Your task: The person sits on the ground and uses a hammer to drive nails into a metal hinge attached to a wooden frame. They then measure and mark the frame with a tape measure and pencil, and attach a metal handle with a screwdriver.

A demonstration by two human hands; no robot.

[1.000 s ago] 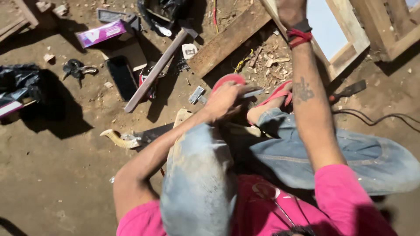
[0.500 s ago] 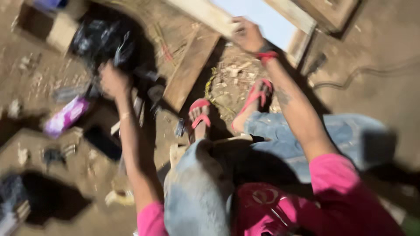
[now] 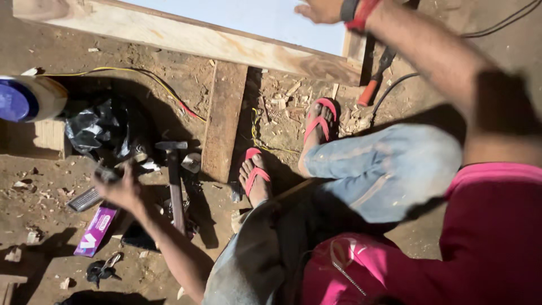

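- We are reaching our left hand point(image 3: 119, 189) down to the dirt floor point(image 3: 45, 220); its fingers seem to be curling round a small dark thing, too blurred to name.
- A hammer point(image 3: 174, 181) is lying just beside it, a purple box point(image 3: 96, 230) near.
- Farther off, our right hand point(image 3: 322, 10) is resting on the wooden frame point(image 3: 186, 38); we cannot tell its grip.

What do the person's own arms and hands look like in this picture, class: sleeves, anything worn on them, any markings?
Both arms are bare from the short pink sleeves down. The right hand is ungloved, and its wrist carries a dark band next to a red band. The left hand is ungloved too and blurred; no band or marking can be made out on that arm. No rings are visible.
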